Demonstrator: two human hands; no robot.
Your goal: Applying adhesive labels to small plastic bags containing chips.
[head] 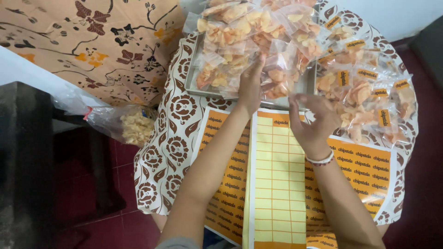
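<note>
Two hands work at upper centre: the left hand (250,87) grips one clear chip packet (277,76) over one metal tray (194,80); the right hand (311,122) hovers half-open above three sticker sheets (277,184).

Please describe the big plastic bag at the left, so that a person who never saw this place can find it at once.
Start at the round table with the brown-and-white flowered cloth. Look beyond its left edge, beside the dark furniture. There lies a large clear bag of pale chips, closed with a red tie; unlike the small packets on the tray, it is off the table.
</note>
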